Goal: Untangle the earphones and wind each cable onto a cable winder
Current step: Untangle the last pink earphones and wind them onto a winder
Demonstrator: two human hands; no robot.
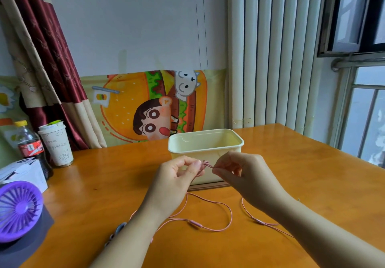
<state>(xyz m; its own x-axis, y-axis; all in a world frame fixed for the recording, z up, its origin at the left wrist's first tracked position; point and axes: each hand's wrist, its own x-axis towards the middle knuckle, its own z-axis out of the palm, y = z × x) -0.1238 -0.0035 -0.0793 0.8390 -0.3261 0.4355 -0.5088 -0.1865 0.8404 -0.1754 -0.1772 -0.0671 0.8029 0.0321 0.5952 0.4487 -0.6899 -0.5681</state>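
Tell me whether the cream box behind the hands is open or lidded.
Open: the cream box has no lid; its inner walls show.

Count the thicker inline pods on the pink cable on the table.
2: the centre pod lies below the left hand; the right pod lies below the right hand. More may be hidden.

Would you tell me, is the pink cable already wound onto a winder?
No, the pink cable trails in loose loops across the table.

2 hands, left hand (pixel 177 178) and right hand (pixel 245 174); 1 tub (pixel 208 152); 1 bottle (pixel 29 145); 1 cup (pixel 56 147); 1 fan (pixel 19 209); cable (pixel 195 224) count unclear.
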